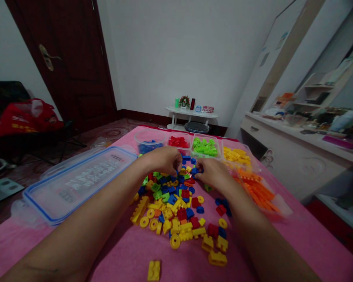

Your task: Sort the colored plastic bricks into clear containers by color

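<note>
A loose pile of toy building bricks (172,199) in yellow, blue, red and green lies mixed with small yellow wheels (175,241). At the far side of the pile, my left hand (168,159) has its fingers curled down among the pieces; what they pinch, if anything, is hidden. My right hand (213,172) faces it, with thumb and fingertips closed at a blue brick (194,171). Between the two hands lie several small blue, yellow and red pieces. One yellow brick (154,270) sits apart near the front.
Clear tubs stand behind the pile with blue (149,146), red (178,141), green (205,147) and yellow bricks (237,156). Another, holding long orange bricks (260,192), is beside my right forearm. A blue-rimmed plastic lid (82,182) lies left on the pink cloth (129,254).
</note>
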